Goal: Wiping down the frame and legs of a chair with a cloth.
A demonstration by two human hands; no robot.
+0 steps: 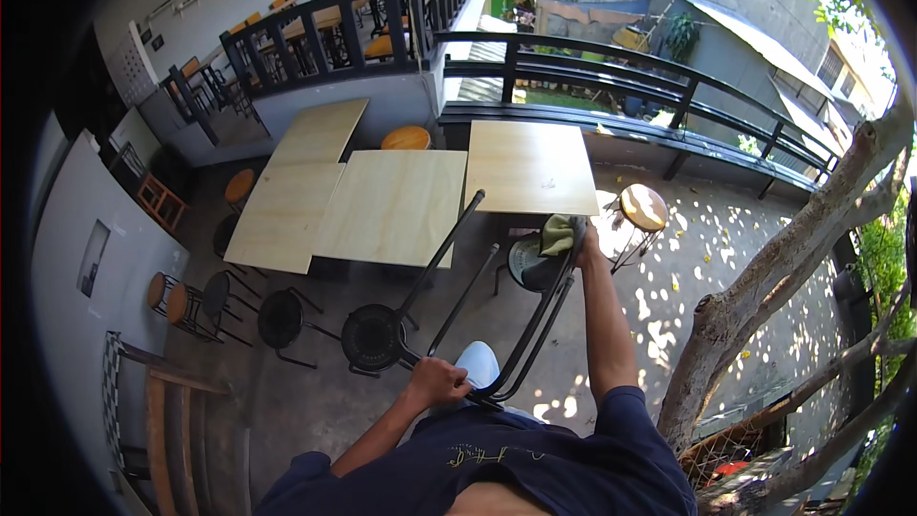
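Note:
A black tubular metal stool frame (521,340) is tilted in front of my body, its legs pointing away from me. My left hand (438,381) is closed around its near tube, just beside my light-coloured trouser knee (478,364). With my arm stretched forward, my right hand (589,247) holds a grey-green cloth (557,235) against the far end of the right-hand leg. The cloth and fingers hide that leg's tip. Two other leg ends with caps stick up toward the tables. Whether the round black seat (372,338) belongs to this frame, I cannot tell.
Pale wooden tables (394,204) stand ahead, one table (530,165) nearest the black railing (645,79). Beyond my right hand is a wood-topped stool (643,208). Black stools (281,319) line the left floor. A tree trunk (759,279) rises at right; a wooden chair (168,437) stands lower left.

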